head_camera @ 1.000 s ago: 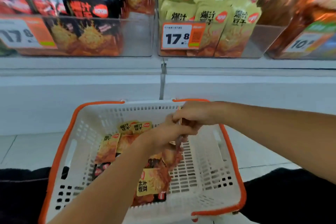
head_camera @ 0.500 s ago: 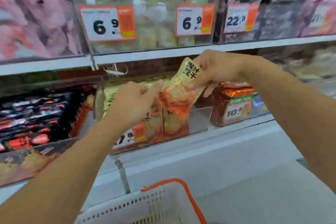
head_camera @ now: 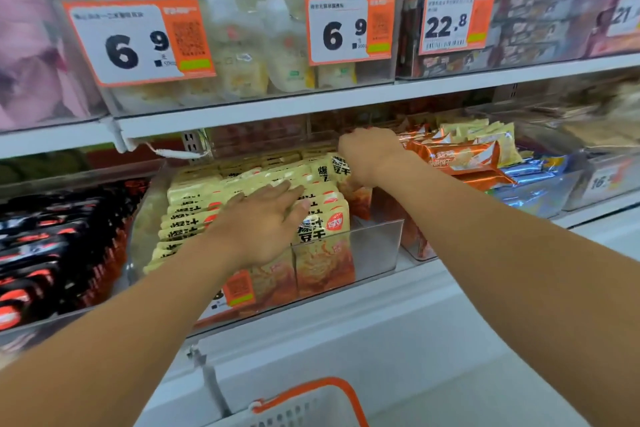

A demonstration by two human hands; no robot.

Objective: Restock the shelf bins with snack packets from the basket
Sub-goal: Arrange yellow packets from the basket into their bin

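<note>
Both arms reach forward — left hand (head_camera: pixel 263 222) flat, fingers straight; right hand (head_camera: pixel 370 152) curled.

Yellow snack packets (head_camera: pixel 249 184) stand in rows, filling clear bin (head_camera: pixel 375 246)

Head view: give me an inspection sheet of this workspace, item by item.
Surface: white shelf carrying clear bins.
Job's things: yellow snack packets stand in rows in the clear bin; basket below, only its orange rim in view.
Clutter: black packets left, orange packets right.
Hands: left hand lies flat on the packet tops; right hand is curled at the back row, grip unclear.
Cables: white cable under the upper shelf edge.
Surroundings: price tags on the upper bins.
</note>
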